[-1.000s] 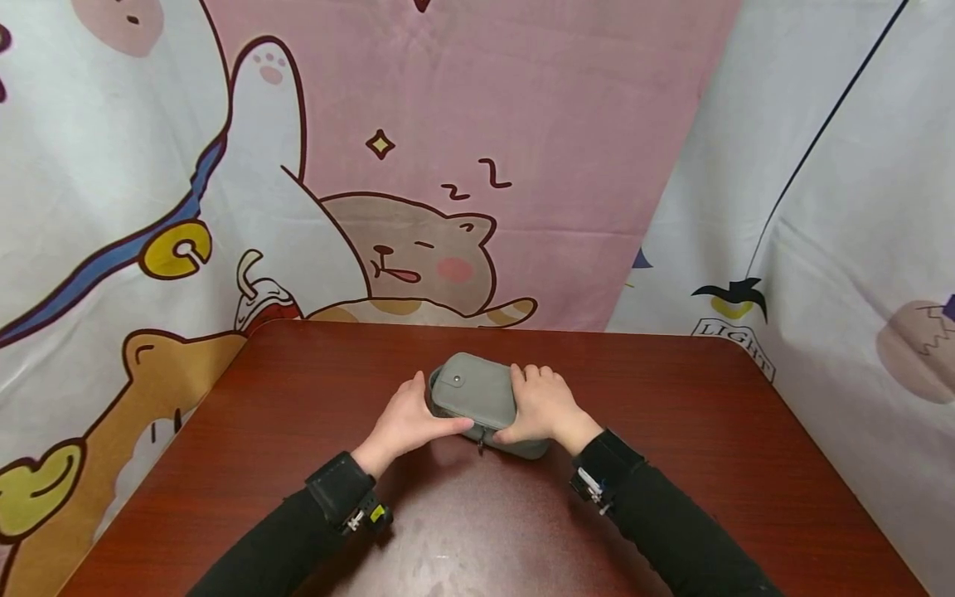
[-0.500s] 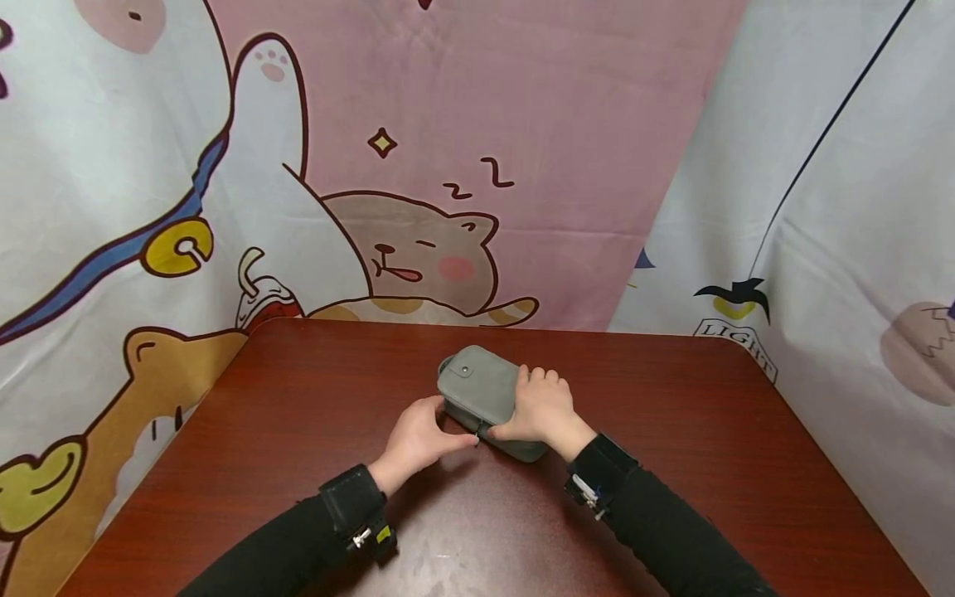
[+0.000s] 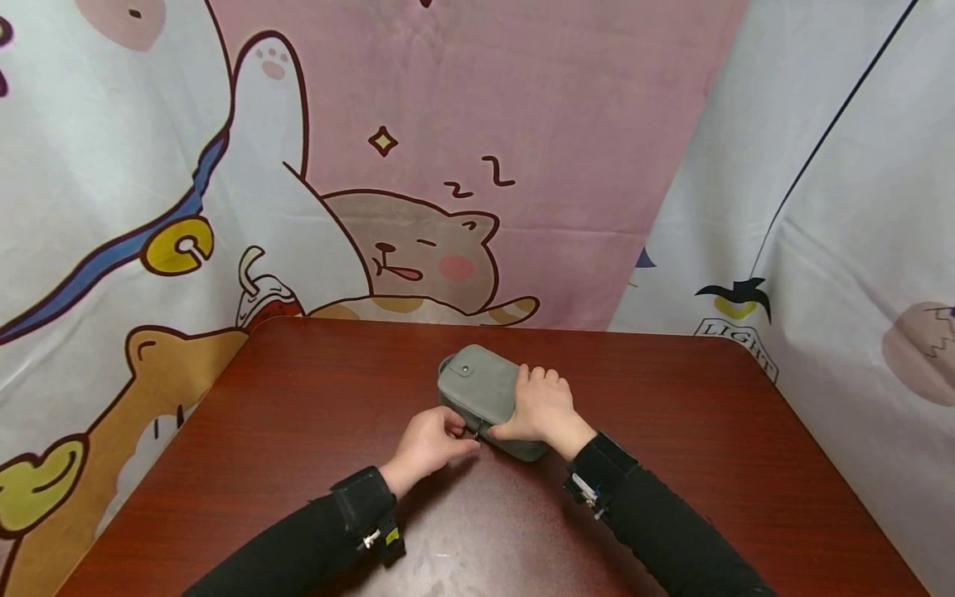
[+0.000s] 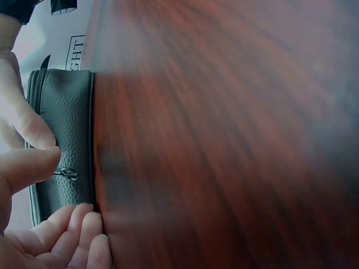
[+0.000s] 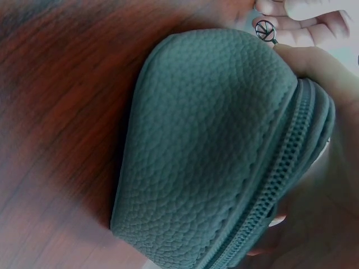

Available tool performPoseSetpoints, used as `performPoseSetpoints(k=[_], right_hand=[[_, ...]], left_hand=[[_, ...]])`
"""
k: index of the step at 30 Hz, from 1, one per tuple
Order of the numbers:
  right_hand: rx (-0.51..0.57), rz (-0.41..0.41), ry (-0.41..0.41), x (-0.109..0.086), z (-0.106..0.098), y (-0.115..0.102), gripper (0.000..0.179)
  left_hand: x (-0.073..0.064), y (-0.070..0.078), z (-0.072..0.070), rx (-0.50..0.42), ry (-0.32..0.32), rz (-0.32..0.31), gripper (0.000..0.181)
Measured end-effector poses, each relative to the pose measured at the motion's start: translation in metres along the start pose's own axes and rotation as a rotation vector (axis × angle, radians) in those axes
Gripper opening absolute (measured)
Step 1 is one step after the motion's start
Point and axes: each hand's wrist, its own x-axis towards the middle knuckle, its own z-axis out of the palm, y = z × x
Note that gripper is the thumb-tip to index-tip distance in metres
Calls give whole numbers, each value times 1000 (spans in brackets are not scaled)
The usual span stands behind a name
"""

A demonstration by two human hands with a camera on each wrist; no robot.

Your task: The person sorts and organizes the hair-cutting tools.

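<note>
A small grey-green zippered pouch (image 3: 477, 385) with a snap tab on top sits on the table. My right hand (image 3: 543, 406) grips its right part, thumb along the front and fingers over the far side. Pebbled leather and the zip (image 5: 283, 162) fill much of the right wrist view. At the pouch's front left, my left hand (image 3: 429, 444) has its thumb and bent fingers around a round metal zipper pull (image 4: 68, 174). The left wrist view shows a gap between thumb and fingertips, with the pull hanging there close to the thumb.
The dark red-brown wooden table (image 3: 336, 373) spreads around the pouch, with rounded far corners. Behind it hangs a cartoon-printed cloth (image 3: 567, 166). Black sleeves and wrist straps with small devices (image 3: 376, 539) cover both forearms.
The pouch has shifted slightly right and away, turning a little. My left hand has come off its left end and moved right to the zipper pull, fingers bending in. My right hand keeps its grip.
</note>
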Motion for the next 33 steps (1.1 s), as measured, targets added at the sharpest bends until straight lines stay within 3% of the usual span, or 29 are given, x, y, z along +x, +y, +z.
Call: performPoseSetpoints(k=[10,21,33], right_hand=[[11,-12,13,1,2,0,125],[-4,-2,-35,2,1,2,126],[-16,-10,-42,1,1,1,126]], left_hand=[[5,2,4,0,-5,2,19],[12,3,7,53,9,-11,6],[13,1,4,17,16,8,8]])
